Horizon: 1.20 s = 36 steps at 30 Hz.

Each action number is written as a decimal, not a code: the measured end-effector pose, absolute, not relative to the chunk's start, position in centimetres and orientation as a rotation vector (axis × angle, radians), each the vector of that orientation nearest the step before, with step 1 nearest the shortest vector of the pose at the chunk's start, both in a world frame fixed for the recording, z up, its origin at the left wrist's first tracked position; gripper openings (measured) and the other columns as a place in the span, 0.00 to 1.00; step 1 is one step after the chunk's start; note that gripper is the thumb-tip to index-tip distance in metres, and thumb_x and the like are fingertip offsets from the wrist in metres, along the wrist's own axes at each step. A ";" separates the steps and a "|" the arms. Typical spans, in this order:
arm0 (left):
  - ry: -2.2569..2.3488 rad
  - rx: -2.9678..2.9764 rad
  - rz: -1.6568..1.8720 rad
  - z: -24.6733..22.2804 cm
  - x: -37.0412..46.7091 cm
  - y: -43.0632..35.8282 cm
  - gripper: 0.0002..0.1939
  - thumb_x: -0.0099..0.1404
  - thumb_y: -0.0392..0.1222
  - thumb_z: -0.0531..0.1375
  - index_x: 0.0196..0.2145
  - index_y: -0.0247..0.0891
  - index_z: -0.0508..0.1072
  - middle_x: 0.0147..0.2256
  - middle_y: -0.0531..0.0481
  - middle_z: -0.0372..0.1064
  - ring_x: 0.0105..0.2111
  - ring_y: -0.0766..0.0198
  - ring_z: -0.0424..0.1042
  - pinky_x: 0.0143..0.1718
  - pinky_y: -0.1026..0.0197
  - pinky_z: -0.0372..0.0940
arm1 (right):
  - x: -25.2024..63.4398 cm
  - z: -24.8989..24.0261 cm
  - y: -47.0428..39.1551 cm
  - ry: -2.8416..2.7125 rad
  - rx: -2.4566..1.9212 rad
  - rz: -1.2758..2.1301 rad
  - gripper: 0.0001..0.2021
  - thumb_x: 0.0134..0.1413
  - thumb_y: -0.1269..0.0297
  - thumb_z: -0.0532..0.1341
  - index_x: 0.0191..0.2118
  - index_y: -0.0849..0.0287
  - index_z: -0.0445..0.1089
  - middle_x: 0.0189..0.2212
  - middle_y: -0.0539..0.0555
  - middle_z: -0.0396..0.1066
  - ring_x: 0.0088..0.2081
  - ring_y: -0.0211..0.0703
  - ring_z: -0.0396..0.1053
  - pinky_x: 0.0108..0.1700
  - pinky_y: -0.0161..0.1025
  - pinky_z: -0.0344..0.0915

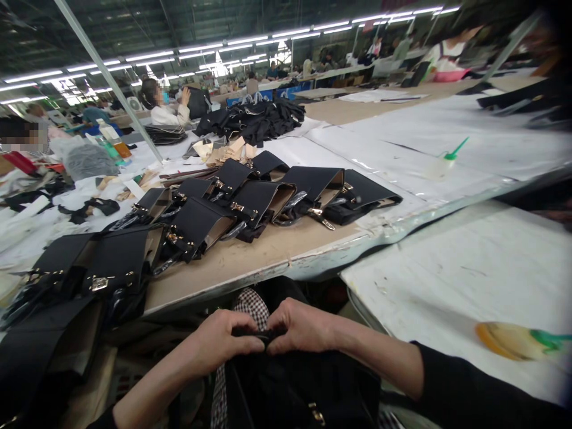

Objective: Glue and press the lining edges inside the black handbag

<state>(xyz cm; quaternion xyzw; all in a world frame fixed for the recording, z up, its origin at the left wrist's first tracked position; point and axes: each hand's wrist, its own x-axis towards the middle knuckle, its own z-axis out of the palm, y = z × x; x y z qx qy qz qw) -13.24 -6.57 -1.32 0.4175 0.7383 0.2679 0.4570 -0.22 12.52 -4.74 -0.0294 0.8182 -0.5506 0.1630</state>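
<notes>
Low in the head view, my left hand [227, 338] and my right hand [297, 328] meet over my lap, thumbs nearly touching. Both pinch the dark upper edge of a black bag [304, 387], which rests on my lap and shows a small gold clasp near the bottom of the view. The fingertips and the exact part between them are partly hidden. Black and white checked cloth shows behind and below my hands. Beyond them, several black bags [199, 223] with gold hardware lie in overlapping rows on the table.
The long table [250, 259] edge runs just beyond my hands. A white surface [469, 268] at the right bears a glue bottle [513, 341] with a green nozzle. Another green-nozzled bottle [449, 158] stands farther back. Black pieces [263, 119] are heaped behind the bags; people sit farther off.
</notes>
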 end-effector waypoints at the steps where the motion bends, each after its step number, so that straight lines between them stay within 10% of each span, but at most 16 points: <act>1: 1.826 1.061 0.653 -1.3 -13.2 -6.5 0.10 0.62 0.46 0.63 0.37 0.39 0.81 0.32 0.55 0.74 0.35 0.60 0.69 0.37 0.64 0.60 | -0.2 -4.7 12.5 2.338 -0.083 -1.574 0.08 0.49 0.67 0.68 0.24 0.62 0.71 0.18 0.41 0.55 0.23 0.32 0.52 0.23 0.31 0.48; 14: 1.859 1.116 0.719 -1.1 -12.3 -6.4 0.09 0.63 0.42 0.62 0.31 0.35 0.79 0.25 0.57 0.63 0.28 0.66 0.60 0.30 0.66 0.53 | 0.7 -4.7 13.4 2.172 -0.189 -1.712 0.11 0.55 0.57 0.66 0.37 0.61 0.77 0.24 0.44 0.61 0.28 0.35 0.58 0.28 0.30 0.54; 25: 1.673 0.836 0.706 0.3 -13.9 -7.6 0.11 0.55 0.39 0.65 0.37 0.35 0.78 0.29 0.56 0.70 0.30 0.65 0.64 0.32 0.66 0.58 | -0.4 -4.5 12.3 2.416 -0.301 -1.616 0.15 0.63 0.60 0.60 0.25 0.61 0.69 0.19 0.42 0.55 0.23 0.32 0.53 0.25 0.32 0.50; 36: 1.880 1.090 0.555 0.3 -13.6 -7.9 0.10 0.62 0.42 0.60 0.28 0.36 0.77 0.23 0.58 0.54 0.27 0.67 0.55 0.27 0.66 0.49 | 0.0 -3.9 12.7 2.324 -0.302 -1.646 0.19 0.65 0.59 0.58 0.23 0.59 0.58 0.20 0.42 0.51 0.23 0.32 0.49 0.25 0.33 0.48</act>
